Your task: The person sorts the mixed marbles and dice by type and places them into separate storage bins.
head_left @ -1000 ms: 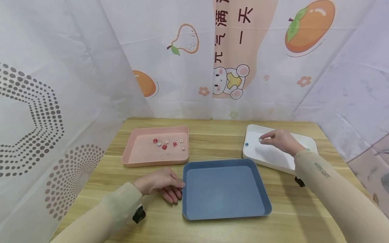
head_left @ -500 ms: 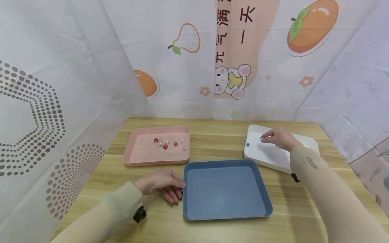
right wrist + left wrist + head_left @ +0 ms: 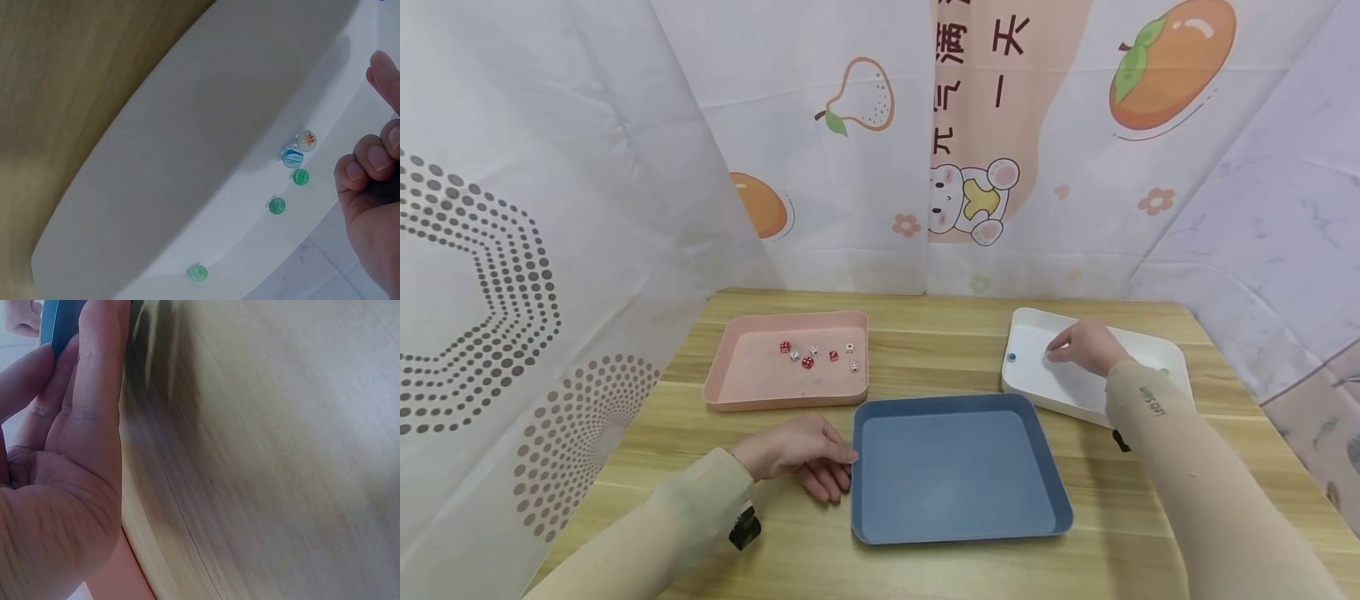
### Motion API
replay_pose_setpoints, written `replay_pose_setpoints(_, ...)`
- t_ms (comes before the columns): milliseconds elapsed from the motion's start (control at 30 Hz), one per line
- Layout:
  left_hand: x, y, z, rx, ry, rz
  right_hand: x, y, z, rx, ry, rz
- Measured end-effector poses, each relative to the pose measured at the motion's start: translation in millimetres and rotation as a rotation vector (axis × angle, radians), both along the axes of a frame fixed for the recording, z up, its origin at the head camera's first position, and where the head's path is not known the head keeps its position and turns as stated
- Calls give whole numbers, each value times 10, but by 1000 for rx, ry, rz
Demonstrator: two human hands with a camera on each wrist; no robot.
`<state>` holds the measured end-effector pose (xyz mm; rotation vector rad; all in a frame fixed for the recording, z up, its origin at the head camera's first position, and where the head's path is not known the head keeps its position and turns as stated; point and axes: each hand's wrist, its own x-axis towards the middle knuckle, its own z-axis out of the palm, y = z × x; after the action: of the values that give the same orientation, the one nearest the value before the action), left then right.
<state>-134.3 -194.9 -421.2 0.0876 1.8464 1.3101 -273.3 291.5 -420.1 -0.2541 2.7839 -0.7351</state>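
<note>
My left hand (image 3: 801, 458) holds the left side of the blue tray (image 3: 859, 417), thumb on the rim and fingers along the outer wall. Over the white tray (image 3: 1022, 385), my right hand (image 3: 1088, 347) has thumb and forefinger pinched together. A small pale thing (image 3: 1048, 356) shows at those fingertips; its kind is unclear. A blue marble (image 3: 1012, 357) lies at that tray's left. In the right wrist view, several glass marbles lie in the tray, among them a green marble (image 3: 197, 272) and a blue-streaked marble (image 3: 292, 156). The right hand's other fingers (image 3: 378, 157) curl inward.
A pink tray (image 3: 730, 367) at the back left contains red and white dice, including a red die (image 3: 808, 362) and a white die (image 3: 850, 347). The trays stand on a wooden table (image 3: 932, 350). Printed curtains (image 3: 865, 242) hang behind and at the sides.
Within the white tray, my right hand has moved slightly and its fingertips are now a little lower. The left hand and the blue tray keep their places.
</note>
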Motion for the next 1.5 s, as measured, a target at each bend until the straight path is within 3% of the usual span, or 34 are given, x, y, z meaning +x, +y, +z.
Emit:
replay_pose_setpoints(200,6,10,5,0,-2,1,15,3,-53,82,32,26)
replay_pose_setpoints(433,3,19,11,0,3,-8,73,-30,-49,126,-14,5)
replay_pose_setpoints(667,-5,28,19,-21,38,-29,123,-52,-33,164,3,27)
replay_pose_setpoints(1233,-33,47,76,-77,120,-28,192,120,111,112,57,25)
replay_pose_setpoints(1500,-56,20,116,-121,184,-22,295,224,184,79,105,31)
